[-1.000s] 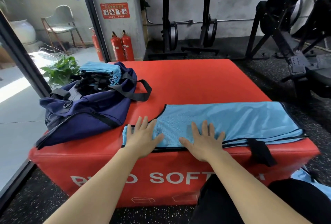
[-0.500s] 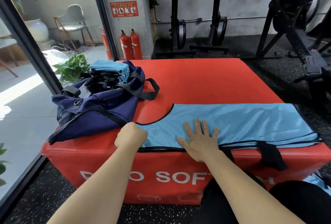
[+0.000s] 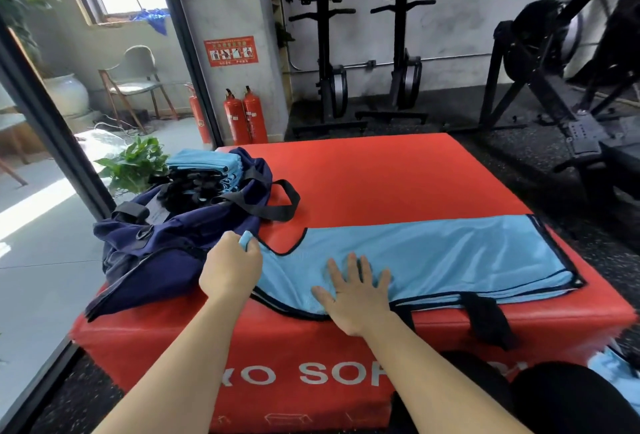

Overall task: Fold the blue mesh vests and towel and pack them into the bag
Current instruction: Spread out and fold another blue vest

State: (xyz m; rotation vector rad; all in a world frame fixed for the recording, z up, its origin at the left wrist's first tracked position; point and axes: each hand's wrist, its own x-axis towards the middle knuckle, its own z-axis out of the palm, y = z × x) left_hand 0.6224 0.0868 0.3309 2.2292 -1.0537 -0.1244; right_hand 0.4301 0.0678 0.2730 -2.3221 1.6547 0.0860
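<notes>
Across the lower centre of the head view, a blue mesh vest [image 3: 433, 253] lies flat along the near edge of a red padded box [image 3: 381, 177], already doubled lengthwise, its black strap [image 3: 485, 315] dangling over the front face. The left hand [image 3: 230, 272], left of centre, is balled into a fist around the vest's left end, a tuft of blue fabric showing above the knuckles. The right hand [image 3: 356, 298], just right of it, lies flat with fingers spread, pinning the cloth near the box edge. At middle left, a navy bag [image 3: 166, 243] sits open on the box, touching the left fist, with a stack of folded blue vests [image 3: 201, 165] resting in its mouth. Two red fire extinguishers [image 3: 246, 114] stand against the wall at upper centre, beside a potted plant [image 3: 135, 163].

The step in hand appears to be the crosswise fold. The next move likely calls for carrying the gripped end rightward over the pinned middle, keeping edges aligned, before the vest joins the stack. No towel can be made out.
</notes>
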